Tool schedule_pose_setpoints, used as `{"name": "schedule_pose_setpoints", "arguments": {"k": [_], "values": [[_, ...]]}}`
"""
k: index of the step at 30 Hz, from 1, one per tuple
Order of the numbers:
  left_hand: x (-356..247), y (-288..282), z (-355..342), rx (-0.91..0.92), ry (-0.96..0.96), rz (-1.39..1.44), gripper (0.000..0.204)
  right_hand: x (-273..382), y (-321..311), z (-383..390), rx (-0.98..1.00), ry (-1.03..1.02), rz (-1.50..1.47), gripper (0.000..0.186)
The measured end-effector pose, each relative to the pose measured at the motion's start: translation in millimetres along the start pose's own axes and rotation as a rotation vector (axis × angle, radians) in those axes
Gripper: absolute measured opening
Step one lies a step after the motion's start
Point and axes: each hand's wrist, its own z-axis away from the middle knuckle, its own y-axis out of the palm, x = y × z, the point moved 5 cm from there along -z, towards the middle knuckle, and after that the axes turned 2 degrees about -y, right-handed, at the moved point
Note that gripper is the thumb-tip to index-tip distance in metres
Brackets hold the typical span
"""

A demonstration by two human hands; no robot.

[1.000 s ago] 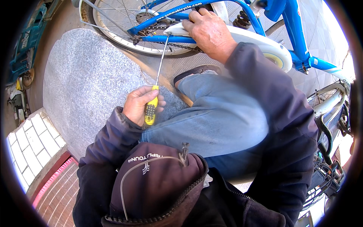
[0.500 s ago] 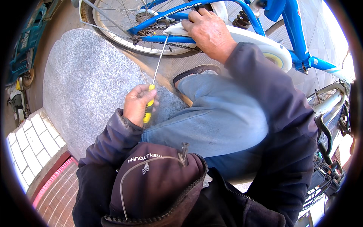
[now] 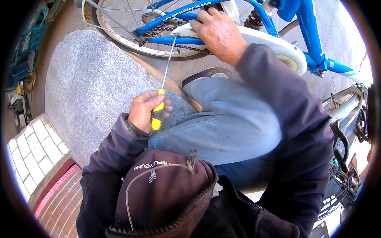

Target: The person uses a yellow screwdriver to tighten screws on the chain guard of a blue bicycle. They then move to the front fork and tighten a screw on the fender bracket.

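My left hand (image 3: 143, 111) is closed around the yellow-and-black handle of a screwdriver (image 3: 157, 116), with thumb and fingers along it. The long metal shaft slants up to a small screw point at the rear end of a white chain guard (image 3: 256, 38), where its tip touches. Over the guard's upper edge my right hand (image 3: 220, 36) is curled, gripping it; its fingertips are partly hidden behind. The guard lies along the blue bicycle frame (image 3: 310, 35). Below it shows part of the chain (image 3: 186, 47), in front of the rear wheel (image 3: 119, 33).
A grey speckled stone slab (image 3: 91, 87) lies left of my bent knee (image 3: 234, 119). My sandalled foot (image 3: 206, 75) rests near the wheel. A teal crate (image 3: 31, 43) stands at far left, and another bicycle (image 3: 343, 107) at right.
The screwdriver handle has turned a little in my left hand, and the fingers there have shifted and loosened slightly. My right hand and the bicycle look unmoved.
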Motion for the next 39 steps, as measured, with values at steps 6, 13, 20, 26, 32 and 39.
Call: {"name": "schedule_pose_setpoints", "arguments": {"k": [6, 13, 20, 26, 32, 39], "values": [[5, -1, -2, 0.057, -0.08, 0.035, 0.028, 1, -1, 0, -0.001, -0.009, 0.003, 0.025], [7, 0, -2, 0.041, -0.095, 0.026, 0.027, 0, 0, 0, 0.005, -0.008, 0.01, 0.025], [0, 0, 5, -0.053, 0.014, -0.051, 0.027, 0, -2, 0, -0.021, -0.015, -0.015, 0.023], [2, -5, 4, -0.141, 0.073, -0.044, 0.026, 0, -2, -1, 0.014, 0.005, -0.029, 0.024], [-3, -2, 5, -0.141, 0.073, -0.064, 0.025, 0, -1, 0, 0.0, -0.005, -0.002, 0.024], [-1, -2, 3, -0.036, 0.034, -0.024, 0.024, 0, 2, 0, -0.009, 0.003, 0.008, 0.025]]}}
